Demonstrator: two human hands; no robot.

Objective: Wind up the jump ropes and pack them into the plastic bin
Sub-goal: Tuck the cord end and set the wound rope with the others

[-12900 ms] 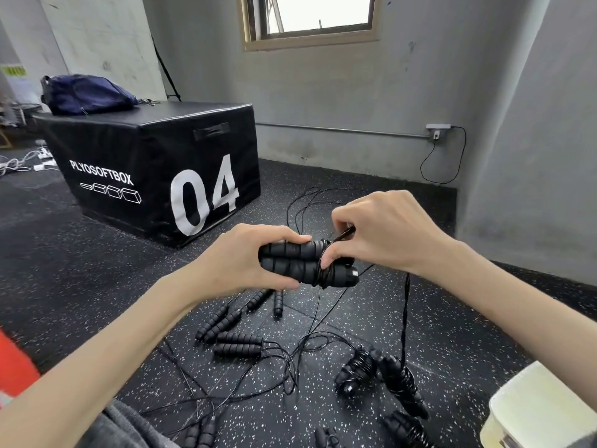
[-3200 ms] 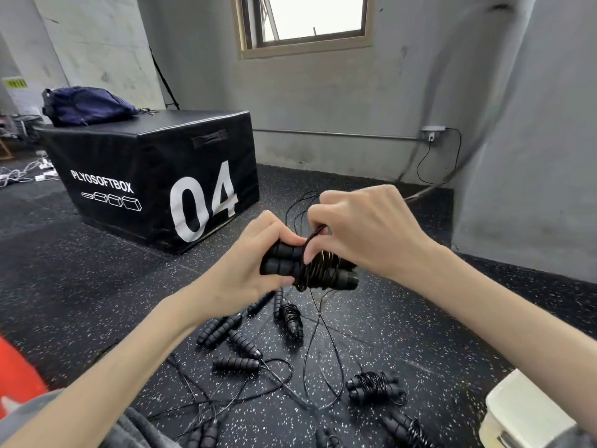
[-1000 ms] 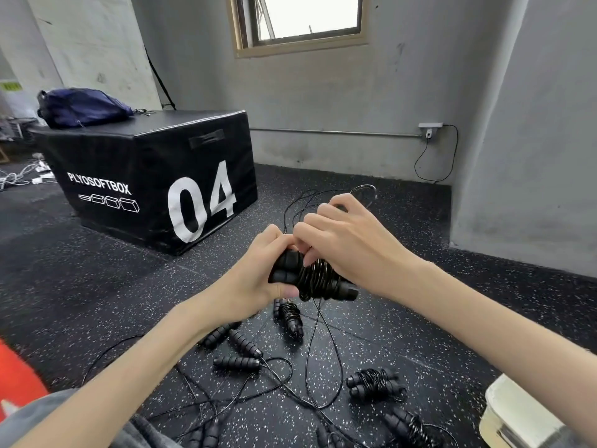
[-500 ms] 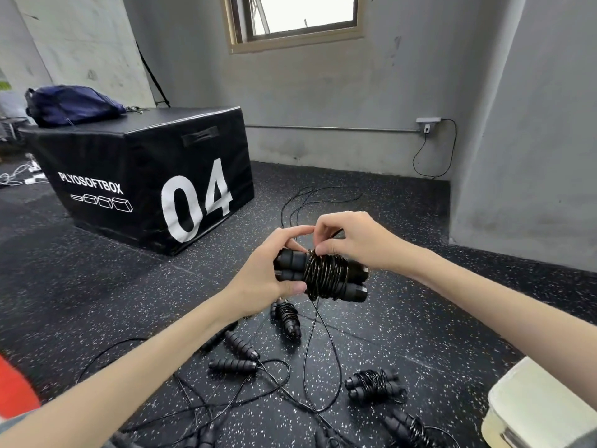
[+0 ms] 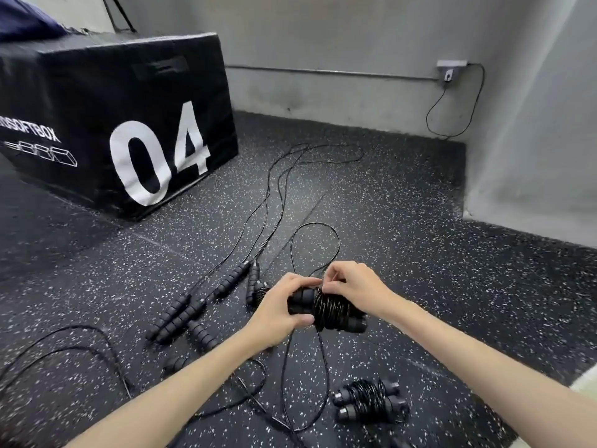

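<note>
My left hand (image 5: 278,313) wraps around the paired handles of the jump rope (image 5: 326,310); my right hand (image 5: 353,291) pinches the cord atop its coil. The last loop (image 5: 315,244) arches beyond both hands. If my pinch slips, the springy windings could loosen. Below my right wrist, a wound bundle (image 5: 370,404) lies on the floor

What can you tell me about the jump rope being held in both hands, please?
The held jump rope has two black ribbed, foam-like handles lying side by side, roughly level above the floor, with thin black cord coiled tightly round their middle. The left hand grips the handles' left end; the right hand pinches the cord on top. A loose loop of cord rises beyond it.
</note>
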